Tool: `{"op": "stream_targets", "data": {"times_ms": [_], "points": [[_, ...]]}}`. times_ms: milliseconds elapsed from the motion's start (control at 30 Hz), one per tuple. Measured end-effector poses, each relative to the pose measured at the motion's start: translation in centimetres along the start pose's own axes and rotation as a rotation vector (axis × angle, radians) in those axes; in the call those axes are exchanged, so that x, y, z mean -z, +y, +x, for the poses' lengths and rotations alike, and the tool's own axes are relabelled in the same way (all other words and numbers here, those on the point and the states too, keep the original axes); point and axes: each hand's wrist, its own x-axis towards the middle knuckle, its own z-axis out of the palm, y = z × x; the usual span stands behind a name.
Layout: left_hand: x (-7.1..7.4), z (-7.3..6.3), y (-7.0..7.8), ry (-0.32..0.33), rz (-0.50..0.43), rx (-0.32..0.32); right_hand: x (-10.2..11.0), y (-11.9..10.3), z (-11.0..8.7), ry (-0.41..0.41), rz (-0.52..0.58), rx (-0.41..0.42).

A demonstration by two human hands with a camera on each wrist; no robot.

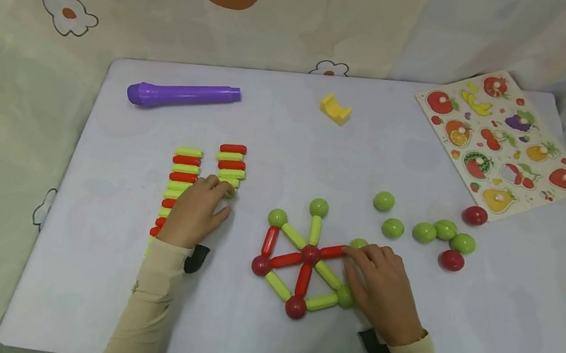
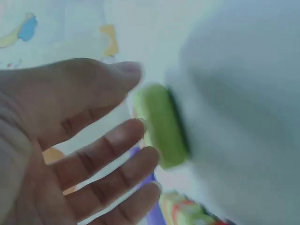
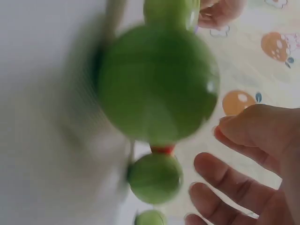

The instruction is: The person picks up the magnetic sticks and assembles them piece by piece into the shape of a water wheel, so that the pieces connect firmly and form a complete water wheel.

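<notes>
Left of the middle, my left hand (image 1: 197, 212) reaches over the lower end of a short column of red and yellow-green sticks (image 1: 231, 165). In the left wrist view, its fingertips are right beside a green stick (image 2: 161, 124), thumb apart from the fingers. My right hand (image 1: 382, 289) lies over the right side of a flat frame of balls and sticks joined round a central red ball (image 1: 310, 254). It partly covers the lower right green ball (image 1: 344, 296). The right wrist view has a large green ball (image 3: 159, 79) apart from the spread, slightly bent fingers (image 3: 234, 187).
A longer stick column (image 1: 185, 169) runs partly under the left hand. Loose green balls (image 1: 424, 232) and red balls (image 1: 451, 260) lie to the right. Behind are a purple tube-shaped piece (image 1: 183, 96), a notched yellow piece (image 1: 336, 110) and a fruit picture board (image 1: 539, 143).
</notes>
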Motion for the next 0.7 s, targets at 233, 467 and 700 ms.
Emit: {"op": "stream_targets", "data": {"times_ms": [233,467,700], "points": [[-1.1,-0.4,-1.6,0.068,0.081,0.007,-0.5,-0.5,0.4,-0.001,0.064,0.066],[-1.3,0.5,-2.0,0.105,0.131,0.034,-1.2,-1.3,0.5,-0.021,0.112,0.094],[-1.3,1.0,-2.2,0.138,0.144,0.033,-1.6,-1.5,0.3,-0.048,0.108,0.078]]}}
